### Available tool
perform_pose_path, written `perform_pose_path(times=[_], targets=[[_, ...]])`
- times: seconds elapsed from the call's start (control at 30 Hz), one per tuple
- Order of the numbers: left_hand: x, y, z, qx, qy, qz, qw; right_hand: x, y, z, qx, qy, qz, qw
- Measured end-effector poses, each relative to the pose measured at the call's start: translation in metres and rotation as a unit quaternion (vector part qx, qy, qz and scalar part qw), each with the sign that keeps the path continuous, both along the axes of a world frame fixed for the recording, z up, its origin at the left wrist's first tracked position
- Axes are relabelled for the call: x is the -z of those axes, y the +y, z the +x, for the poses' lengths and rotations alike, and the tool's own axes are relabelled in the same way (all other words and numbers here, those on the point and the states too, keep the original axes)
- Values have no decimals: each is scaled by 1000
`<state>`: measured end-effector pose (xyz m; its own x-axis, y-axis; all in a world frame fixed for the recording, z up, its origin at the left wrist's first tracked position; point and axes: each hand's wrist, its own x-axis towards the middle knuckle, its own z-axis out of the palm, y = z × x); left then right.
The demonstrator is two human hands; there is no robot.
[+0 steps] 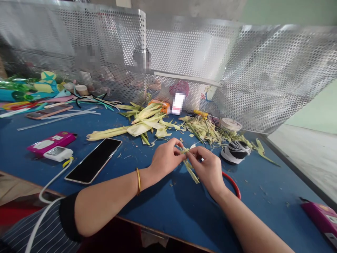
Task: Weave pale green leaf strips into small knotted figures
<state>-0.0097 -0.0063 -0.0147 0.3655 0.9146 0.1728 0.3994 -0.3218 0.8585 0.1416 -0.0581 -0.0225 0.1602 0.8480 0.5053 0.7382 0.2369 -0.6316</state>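
Note:
Over the middle of the blue table, my left hand [167, 157] and my right hand [206, 168] meet, fingertips pinched on a pale green strip of corn husk [193, 173]. One end of the strip hangs down between the hands. Fingers cover the part where they grip it. A red loop handle [233, 184] lies partly hidden behind my right wrist. Just beyond my hands is a heap of husks [147, 123], and a pile of shredded husk scraps [202, 130] spreads to its right.
A black phone [94, 160] and a magenta device [52, 143] with a white corded meter [58, 153] lie left. Right of my hands sits a spool of white cord [235, 152]. A perforated metal screen [184, 49] borders the back; people are blurred behind it. Another magenta device [321, 219] lies at right.

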Motion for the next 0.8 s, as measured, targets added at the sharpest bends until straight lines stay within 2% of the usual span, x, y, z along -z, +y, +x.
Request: perform_pose_path(times=[0.13, 0.27, 0.37, 0.43, 0.53, 0.63, 0.8], targets=[[-2, -2, 0, 0, 64, 47, 997, 2, 2, 1, -9, 59, -47, 997], [-5, -4, -1, 13, 117, 78, 990, -4, 6, 7, -100, 159, -134, 973], [-9, -6, -2, 26, 151, 89, 984, -11, 5, 9, -155, 187, -200, 949], [-11, -7, -2, 35, 172, 93, 980, -14, 4, 8, -146, 178, -200, 952], [-11, -7, -2, 45, 194, 103, 975, -10, 4, 5, -95, 165, -181, 965], [-10, -7, 0, 57, 181, 94, 977, -6, 5, 4, -69, 199, -158, 965], [-4, -5, 0, 107, 98, 1, 989, -9, 5, 7, -63, 301, -96, 947]])
